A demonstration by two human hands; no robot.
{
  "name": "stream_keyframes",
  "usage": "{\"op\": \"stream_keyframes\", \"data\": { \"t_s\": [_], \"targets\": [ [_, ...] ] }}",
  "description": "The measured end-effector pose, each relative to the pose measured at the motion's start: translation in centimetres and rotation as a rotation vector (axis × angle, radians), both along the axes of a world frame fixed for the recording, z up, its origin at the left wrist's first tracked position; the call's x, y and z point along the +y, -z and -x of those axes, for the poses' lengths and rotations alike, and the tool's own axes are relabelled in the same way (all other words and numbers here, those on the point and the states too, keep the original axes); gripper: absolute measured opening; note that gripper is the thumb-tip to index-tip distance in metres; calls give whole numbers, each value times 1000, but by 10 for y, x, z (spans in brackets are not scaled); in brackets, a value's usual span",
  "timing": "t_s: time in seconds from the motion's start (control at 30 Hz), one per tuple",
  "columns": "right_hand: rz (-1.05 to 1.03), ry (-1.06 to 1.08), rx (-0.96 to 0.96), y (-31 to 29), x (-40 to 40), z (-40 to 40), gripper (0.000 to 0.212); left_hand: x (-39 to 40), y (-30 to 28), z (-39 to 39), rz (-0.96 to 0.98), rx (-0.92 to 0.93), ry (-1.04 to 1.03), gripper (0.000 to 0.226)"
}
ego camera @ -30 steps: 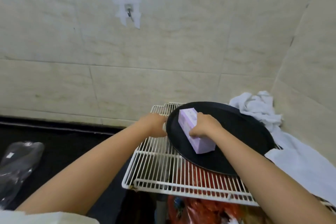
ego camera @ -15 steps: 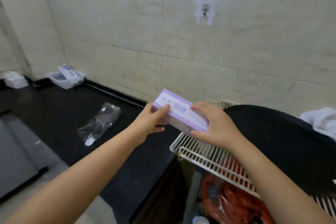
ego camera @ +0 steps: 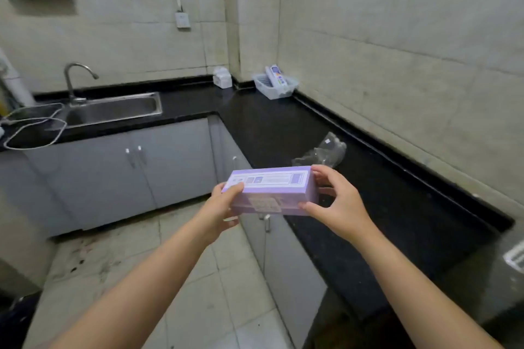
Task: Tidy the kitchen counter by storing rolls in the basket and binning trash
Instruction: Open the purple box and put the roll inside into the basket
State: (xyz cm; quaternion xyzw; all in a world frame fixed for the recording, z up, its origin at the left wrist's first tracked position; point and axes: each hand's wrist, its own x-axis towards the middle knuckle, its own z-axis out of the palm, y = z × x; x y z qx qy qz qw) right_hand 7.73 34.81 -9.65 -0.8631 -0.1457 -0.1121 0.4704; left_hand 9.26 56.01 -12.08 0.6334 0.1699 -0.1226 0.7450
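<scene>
A long purple box (ego camera: 269,190) hangs level in front of me, above the counter's front edge. My left hand (ego camera: 224,207) grips its left end and my right hand (ego camera: 337,204) grips its right end. Far back in the corner stands a white plastic basket (ego camera: 273,88) with a boxed roll (ego camera: 279,78) leaning in it. A crumpled clear plastic wrapper (ego camera: 326,151) lies on the black counter (ego camera: 368,193) just beyond the box.
A steel sink (ego camera: 113,109) with a tap (ego camera: 73,79) sits at the left, and a white cable (ego camera: 34,127) loops beside it. A small white packet (ego camera: 222,78) stands in the back corner. Grey cabinets (ego camera: 141,170) run under the counter. A white wire rack (ego camera: 514,259) shows at the right edge.
I lifted the purple box off the black tray on the wire rack with my right hand, took it in both hands, and turned left along the counter toward the far corner.
</scene>
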Motion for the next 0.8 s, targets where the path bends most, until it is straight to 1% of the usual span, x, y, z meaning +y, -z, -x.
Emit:
{"op": "stream_keyframes", "data": {
  "t_s": [0.07, 0.1, 0.13, 0.2, 0.23, 0.27, 0.33, 0.4, 0.47, 0.53, 0.6, 0.7, 0.8],
  "targets": [
    [-11, -53, 37, 4, 48, -29, 63, 56, 11, -12, -135, -132, 32, 68],
    [-28, -74, 63, 3, 65, -40, 64, 75, 12, -17, -221, -199, 62, 77],
    [-37, -91, 79, 2, 81, -48, 63, 92, 10, -21, -374, -252, 108, 81],
    [-31, -147, 97, 3, 132, -71, 60, 144, 8, -35, -739, -325, 244, 78],
    [-21, -182, 111, 6, 161, -84, 60, 176, 8, -45, -844, -338, 321, 72],
    [-14, -215, 127, 6, 182, -91, 59, 198, 7, -52, -888, -317, 399, 68],
    [7, -292, 148, 6, 209, -101, 60, 226, 7, -61, -929, -226, 502, 64],
    [38, -342, 190, 14, 237, -116, 59, 252, 13, -73, -1010, -137, 595, 58],
    [38, -373, 239, 22, 259, -131, 57, 270, 25, -86, -1039, -55, 630, 54],
    [26, -375, 304, 34, 274, -152, 53, 280, 40, -101, -1002, -21, 573, 54],
    [44, -370, 374, 48, 286, -177, 48, 285, 56, -122, -961, -13, 466, 52],
    [37, -300, 496, 77, 300, -221, 39, 287, 85, -160, -992, -22, 360, 53],
    [-58, -213, 625, 111, 308, -267, 35, 290, 117, -207, -1033, -12, 321, 51]
  ]
}}
